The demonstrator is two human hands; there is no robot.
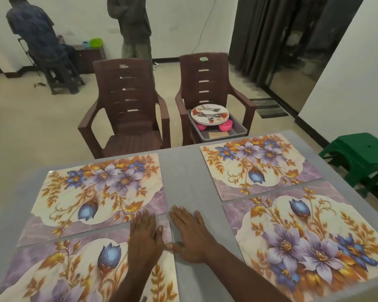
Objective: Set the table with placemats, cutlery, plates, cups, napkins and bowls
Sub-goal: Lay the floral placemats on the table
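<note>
Several floral placemats lie on the grey table [183, 171]: far left [96, 188], far right [260, 164], near right [310, 236] and near left [63, 269]. My left hand [145, 236] rests flat with straight fingers on the near left mat's far right corner. Beside it, my right hand [192, 234] lies flat on the bare table strip between the mats, thumb touching that mat's edge. A grey tray [238, 132] on the right chair holds stacked plates [210, 115] with cutlery [210, 112] on top, pink bowls [225, 125] and a napkin [218, 135].
Two brown plastic chairs [127, 110] stand at the table's far edge. A green stool [362, 153] sits to the right. Two people [135, 25] are at the back of the room near a low cabinet [90, 55]. Dark curtains hang at the right.
</note>
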